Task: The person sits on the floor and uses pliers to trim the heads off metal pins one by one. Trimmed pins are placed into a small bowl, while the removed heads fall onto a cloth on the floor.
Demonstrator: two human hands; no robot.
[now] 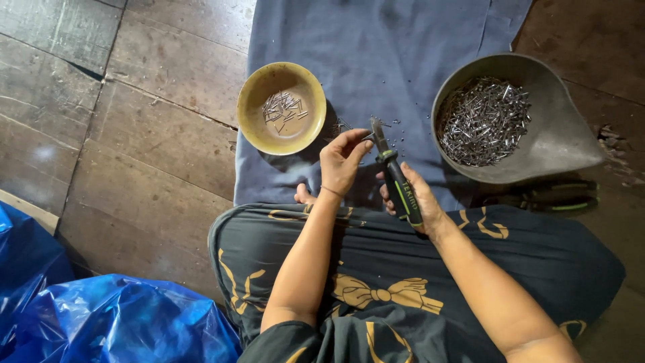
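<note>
The right hand (pixel 411 195) wraps the pliers (pixel 395 176), black and green handles; the left hand (pixel 344 160) pinches a small metal pin (pixel 367 136) at the pliers' tip, over blue cloth (pixel 376 60); a yellow bowl (pixel 250 101) and grey scoop (pixel 564 144) hold shiny pins.

The piece pinched at the pliers (pixel 398 178) tip is too small to tell. Below the grey pan (pixel 564 144), a second tool (pixel 547 196) lies half in shadow.
</note>
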